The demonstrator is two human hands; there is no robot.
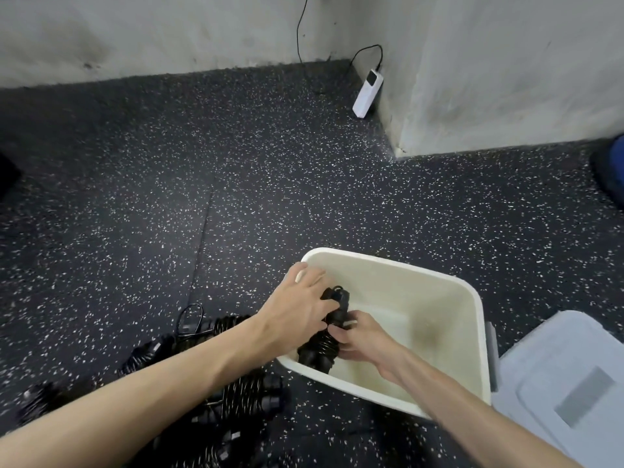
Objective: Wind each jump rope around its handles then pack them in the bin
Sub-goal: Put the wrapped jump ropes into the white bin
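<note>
Gym corner, speckled rubber floor [236,163], scuffed white walls [169,28]

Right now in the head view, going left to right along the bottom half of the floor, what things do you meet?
Pile of wound jump ropes → left hand → wound jump rope held over the bin → right hand → white bin → pale lid.
</note>
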